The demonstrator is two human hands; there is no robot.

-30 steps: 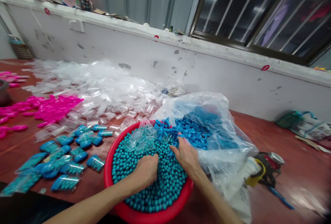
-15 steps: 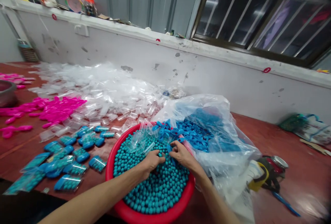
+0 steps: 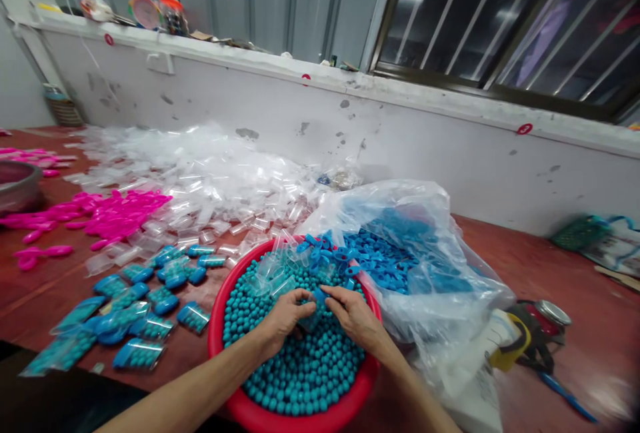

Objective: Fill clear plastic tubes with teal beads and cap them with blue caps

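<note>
A red basin [image 3: 216,326] full of teal beads [image 3: 300,386] sits in front of me. Over the beads, my left hand [image 3: 286,318] is closed around a small clear container, mostly hidden by the fingers. My right hand [image 3: 353,314] pinches a blue plastic cap [image 3: 319,297] at the mouth of that container, just beside my left fingertips. Clear plastic tubes [image 3: 273,276] and loose blue caps [image 3: 320,253] lie on the beads at the basin's far side. Left of the basin are several filled, blue-capped containers [image 3: 139,353].
A clear bag [image 3: 435,200] of blue caps lies right of the basin. Behind spreads a large heap of clear tubes [image 3: 200,166]. Pink plastic pieces [image 3: 123,213] lie at left, near a grey bowl [image 3: 20,186]. A jar with a metal lid [image 3: 553,313] and a blue pen-like stick [image 3: 567,398] are at right.
My right hand has brought a blue cap from the far side of the basin to the container in my left hand. The hands are now closer together; the view has shifted slightly.
</note>
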